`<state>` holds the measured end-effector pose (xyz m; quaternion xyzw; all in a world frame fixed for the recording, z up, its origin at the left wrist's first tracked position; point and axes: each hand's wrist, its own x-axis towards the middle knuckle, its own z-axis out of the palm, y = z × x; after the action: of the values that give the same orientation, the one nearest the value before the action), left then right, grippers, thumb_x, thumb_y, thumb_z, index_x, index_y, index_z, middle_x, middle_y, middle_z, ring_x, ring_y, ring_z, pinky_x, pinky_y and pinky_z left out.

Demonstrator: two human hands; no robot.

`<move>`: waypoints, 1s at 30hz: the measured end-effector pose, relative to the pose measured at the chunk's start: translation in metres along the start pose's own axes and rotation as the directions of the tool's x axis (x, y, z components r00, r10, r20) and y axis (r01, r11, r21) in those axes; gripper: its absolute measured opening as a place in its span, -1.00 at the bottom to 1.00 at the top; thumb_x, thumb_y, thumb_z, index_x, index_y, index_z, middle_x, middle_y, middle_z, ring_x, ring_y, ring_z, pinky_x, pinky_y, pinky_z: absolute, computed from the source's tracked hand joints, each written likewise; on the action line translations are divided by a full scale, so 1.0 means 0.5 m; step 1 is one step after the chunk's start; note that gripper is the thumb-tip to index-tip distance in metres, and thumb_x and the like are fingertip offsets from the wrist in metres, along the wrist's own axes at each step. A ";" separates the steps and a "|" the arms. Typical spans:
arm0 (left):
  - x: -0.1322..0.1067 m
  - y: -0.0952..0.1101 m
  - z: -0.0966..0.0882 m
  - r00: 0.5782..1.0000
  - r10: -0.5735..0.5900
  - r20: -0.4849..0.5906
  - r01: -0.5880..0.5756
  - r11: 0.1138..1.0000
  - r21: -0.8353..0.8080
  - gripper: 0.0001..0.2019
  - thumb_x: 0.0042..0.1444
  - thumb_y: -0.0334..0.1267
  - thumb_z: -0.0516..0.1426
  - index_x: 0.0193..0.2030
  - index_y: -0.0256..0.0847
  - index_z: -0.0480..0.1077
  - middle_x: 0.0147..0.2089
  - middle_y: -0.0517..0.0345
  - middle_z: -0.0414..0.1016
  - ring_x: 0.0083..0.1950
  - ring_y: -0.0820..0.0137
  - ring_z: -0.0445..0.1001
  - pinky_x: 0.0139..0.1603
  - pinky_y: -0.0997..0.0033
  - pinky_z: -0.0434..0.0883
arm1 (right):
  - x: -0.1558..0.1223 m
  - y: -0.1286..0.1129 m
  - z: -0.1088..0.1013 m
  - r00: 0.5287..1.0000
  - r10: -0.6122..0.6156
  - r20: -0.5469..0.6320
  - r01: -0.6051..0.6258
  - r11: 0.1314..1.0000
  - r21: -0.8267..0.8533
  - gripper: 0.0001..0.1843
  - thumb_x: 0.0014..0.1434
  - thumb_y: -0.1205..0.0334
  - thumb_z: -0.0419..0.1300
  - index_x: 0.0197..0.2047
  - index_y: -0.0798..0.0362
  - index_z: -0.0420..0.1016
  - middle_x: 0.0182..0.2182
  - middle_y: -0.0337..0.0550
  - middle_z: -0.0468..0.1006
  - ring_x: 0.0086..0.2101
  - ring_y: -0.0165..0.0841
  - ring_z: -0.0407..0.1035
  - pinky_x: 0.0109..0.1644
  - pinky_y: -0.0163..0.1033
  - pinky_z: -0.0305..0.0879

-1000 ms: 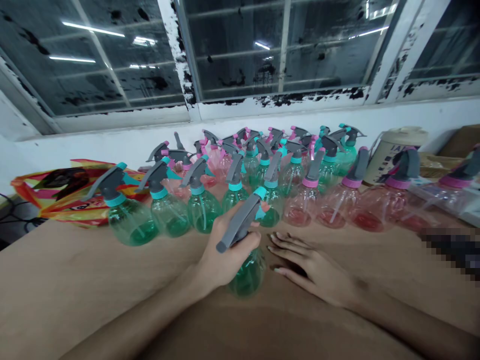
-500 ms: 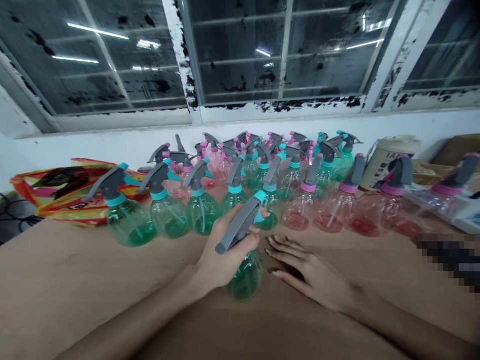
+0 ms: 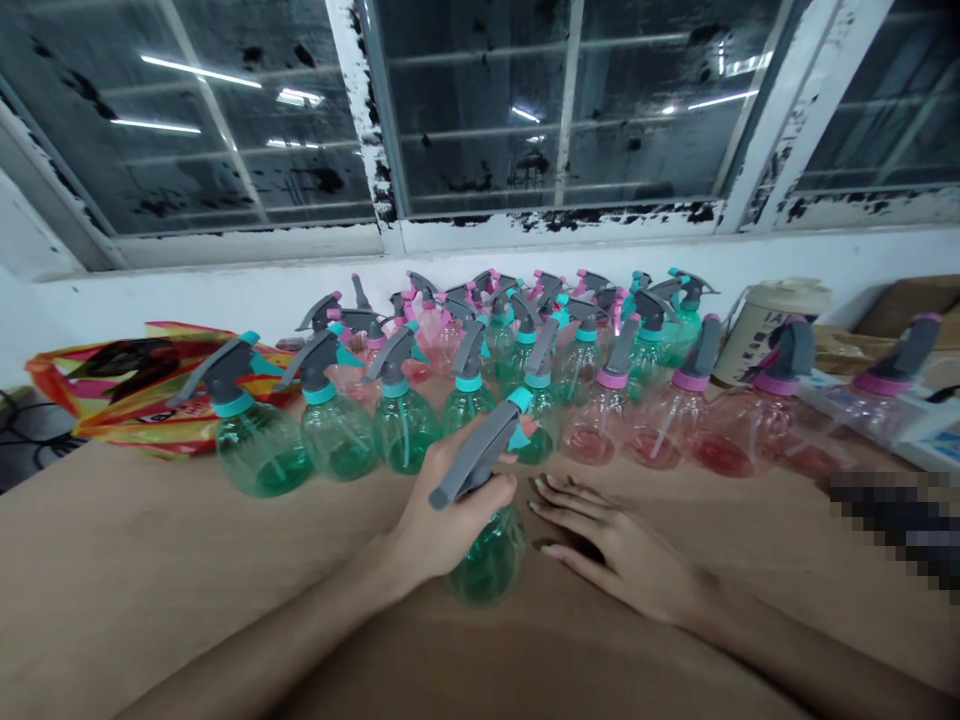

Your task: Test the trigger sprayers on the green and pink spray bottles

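My left hand [image 3: 450, 510] is wrapped round the neck of a green spray bottle [image 3: 487, 565] close to my body. Its grey trigger head with a turquoise nozzle rises above my fingers, and the hand hides its collar. To the right, my right hand [image 3: 607, 540] rests palm down on the wooden table [image 3: 150, 570], fingers stretched out beside the bottle and holding nothing. Just beyond the hands stands a front row of spray bottles: several green ones [image 3: 262, 450] with turquoise collars to the left, several pink ones [image 3: 724, 440] with pink collars to the right.
More pink and green spray bottles [image 3: 682, 330] crowd behind the front row, against the wall. A red and yellow plastic bag [image 3: 172, 430] lies at the left. A cream canister [image 3: 772, 310] and a cardboard box [image 3: 907, 300] stand at the right; a pixelated dark object [image 3: 900, 520] lies nearer.
The view has shifted very slightly. Both hands and the held spray bottle stay in almost the same place.
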<state>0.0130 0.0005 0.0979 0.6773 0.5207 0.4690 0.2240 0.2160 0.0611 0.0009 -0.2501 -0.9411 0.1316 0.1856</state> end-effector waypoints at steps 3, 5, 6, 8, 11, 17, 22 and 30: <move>-0.004 -0.001 0.003 0.999 -0.043 -0.033 0.044 0.999 0.002 -0.87 -0.06 -0.35 0.08 -0.32 -0.17 0.36 -0.37 0.20 0.46 -0.35 0.37 0.43 -0.35 0.38 0.35 | 0.001 0.000 0.001 1.000 0.000 0.009 0.000 1.000 -0.008 -0.51 0.25 0.01 0.00 0.20 -0.01 0.24 0.21 -0.16 0.23 0.21 -0.26 0.05 0.28 0.00 0.01; -0.007 -0.001 0.004 0.996 -0.083 -0.045 0.082 0.996 -0.017 -0.89 -0.05 -0.33 0.09 -0.33 -0.18 0.37 -0.38 0.19 0.46 -0.36 0.36 0.43 -0.35 0.37 0.36 | 0.001 0.000 0.002 1.000 -0.001 -0.002 0.001 1.000 -0.005 -0.51 0.25 0.02 0.00 0.20 -0.02 0.24 0.20 -0.17 0.23 0.21 -0.26 0.05 0.28 0.00 0.01; -0.008 -0.001 0.005 0.994 -0.097 -0.038 0.096 0.995 -0.033 -0.89 -0.04 -0.33 0.09 -0.32 -0.18 0.37 -0.38 0.19 0.46 -0.35 0.36 0.44 -0.33 0.37 0.37 | 0.001 0.001 0.003 1.000 -0.001 -0.011 0.001 1.000 -0.002 -0.51 0.25 0.02 0.01 0.20 -0.03 0.24 0.20 -0.17 0.24 0.20 -0.26 0.06 0.27 0.00 0.02; -0.007 0.001 0.004 0.995 -0.103 -0.007 0.102 0.992 -0.068 -0.85 -0.04 -0.36 0.09 -0.27 -0.17 0.37 -0.33 0.18 0.46 -0.29 0.35 0.45 -0.29 0.37 0.38 | 0.001 0.001 0.003 1.000 -0.002 -0.020 0.002 1.000 0.000 -0.51 0.25 0.02 0.01 0.20 -0.03 0.24 0.20 -0.18 0.24 0.20 -0.26 0.07 0.27 -0.01 0.03; -0.003 0.001 0.002 0.997 -0.081 0.018 0.082 0.991 -0.109 -0.77 -0.04 -0.40 0.09 -0.20 -0.13 0.35 -0.27 0.21 0.44 -0.22 0.37 0.45 -0.20 0.39 0.37 | 0.000 0.001 0.002 1.000 -0.003 -0.015 0.003 1.000 -0.004 -0.51 0.25 0.02 0.01 0.21 -0.02 0.23 0.20 -0.17 0.24 0.20 -0.26 0.06 0.27 -0.01 0.02; 0.000 0.000 -0.001 0.998 -0.054 0.026 0.057 0.990 -0.131 -0.86 -0.04 -0.38 0.08 -0.29 -0.14 0.35 -0.53 0.34 0.25 -0.52 0.50 0.23 -0.48 0.49 0.25 | 0.000 0.001 -0.001 1.000 0.006 0.014 -0.006 1.000 0.000 -0.50 0.26 0.00 -0.02 0.20 0.00 0.25 0.21 -0.16 0.22 0.21 -0.27 0.04 0.28 -0.02 -0.01; 0.001 0.008 -0.003 1.000 0.000 -0.023 -0.001 0.999 -0.050 -0.87 -0.03 -0.36 0.08 -0.30 -0.14 0.36 -0.51 0.33 0.20 -0.52 0.49 0.16 -0.50 0.48 0.21 | 0.000 0.000 -0.001 1.000 0.009 0.008 -0.009 1.000 0.005 -0.50 0.26 0.00 -0.01 0.21 -0.01 0.22 0.20 -0.15 0.24 0.21 -0.27 0.05 0.28 -0.02 0.00; 0.002 0.006 -0.002 0.999 0.021 -0.030 -0.019 0.998 0.060 -0.81 -0.06 -0.36 0.05 -0.27 -0.10 0.37 -0.45 0.27 0.31 -0.46 0.41 0.24 -0.44 0.39 0.23 | 0.000 -0.001 -0.002 1.000 -0.006 -0.011 0.006 1.000 0.004 -0.51 0.26 0.01 -0.01 0.21 -0.03 0.23 0.20 -0.16 0.25 0.20 -0.25 0.06 0.27 0.00 0.03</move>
<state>0.0138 0.0000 0.1010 0.6815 0.5312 0.4658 0.1910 0.2162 0.0606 0.0021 -0.2476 -0.9406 0.1317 0.1915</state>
